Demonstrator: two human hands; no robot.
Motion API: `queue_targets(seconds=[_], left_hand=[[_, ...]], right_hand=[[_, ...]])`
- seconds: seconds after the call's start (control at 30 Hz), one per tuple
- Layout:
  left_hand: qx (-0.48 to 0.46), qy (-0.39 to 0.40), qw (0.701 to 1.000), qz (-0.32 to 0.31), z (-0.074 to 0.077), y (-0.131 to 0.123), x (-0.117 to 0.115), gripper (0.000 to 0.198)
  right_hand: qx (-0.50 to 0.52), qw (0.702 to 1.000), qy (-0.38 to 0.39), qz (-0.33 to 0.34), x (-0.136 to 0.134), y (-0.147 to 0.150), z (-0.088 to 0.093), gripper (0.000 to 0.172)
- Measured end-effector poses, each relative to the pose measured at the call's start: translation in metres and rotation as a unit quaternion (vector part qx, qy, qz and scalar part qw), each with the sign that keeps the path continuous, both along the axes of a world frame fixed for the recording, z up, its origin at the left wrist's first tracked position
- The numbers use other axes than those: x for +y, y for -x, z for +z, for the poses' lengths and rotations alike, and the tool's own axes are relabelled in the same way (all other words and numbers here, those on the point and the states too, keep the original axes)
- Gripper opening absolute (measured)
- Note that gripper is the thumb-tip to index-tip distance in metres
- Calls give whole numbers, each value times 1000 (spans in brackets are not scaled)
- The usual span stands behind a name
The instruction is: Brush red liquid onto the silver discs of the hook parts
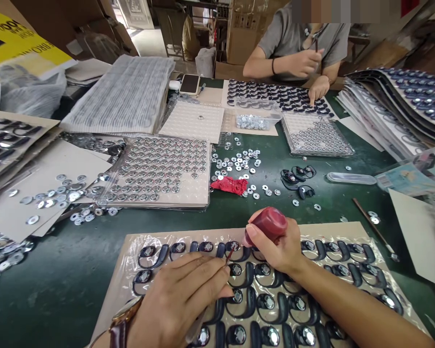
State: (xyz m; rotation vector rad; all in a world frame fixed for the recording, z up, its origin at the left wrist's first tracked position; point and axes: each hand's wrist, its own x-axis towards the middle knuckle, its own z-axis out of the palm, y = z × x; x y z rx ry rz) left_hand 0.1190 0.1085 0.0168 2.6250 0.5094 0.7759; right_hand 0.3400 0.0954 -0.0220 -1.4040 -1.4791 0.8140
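My right hand is closed around a small dark red bottle, tilted toward the left. My left hand, with a watch on its wrist, pinches a thin red-tipped stick whose tip points at the bottle's mouth. Both hands hover over a cardboard sheet covered in plastic film, holding rows of dark blue ear-hook pieces with shiny metal discs set in them.
A clear tray of metal discs lies behind, with loose washers and a red rag on the green table. A person in a grey shirt works opposite over another sheet. Stacked sheets fill the right.
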Motion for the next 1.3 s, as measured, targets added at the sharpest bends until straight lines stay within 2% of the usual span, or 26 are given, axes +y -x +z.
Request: queue_targets(seconds=[0.3,0.47,0.6,0.73,0.87,1.03,1.2,1.3], left_hand=[[-50,147,986,66,-11,3,9,15],[-69,158,982,73,-13,3,11,14],[-59,99,992,55,-10,6,6,16],[-16,3,1000,-18,-2,14,-9,21],[44,-77,994,-56,1,16,-23,25],[27,-114,992,-40,-3,8,-31,29],[64,-194,978,-33,-7,3,-44,20],[89,-209,974,-26,-9,3,-49,19]], right_hand=[[-1,1000,-6,10,-2,4,1,14],[26,1000,-4,17,-1,5,2,12],[78,996,25,30,3,-1,17,13],[62,995,58,48,-1,-6,31,15],[75,995,55,21,-18,-2,22,10],[111,992,43,30,-30,6,4,7],[93,994,33,46,-30,7,2,12],[66,996,37,49,-30,7,4,13]])
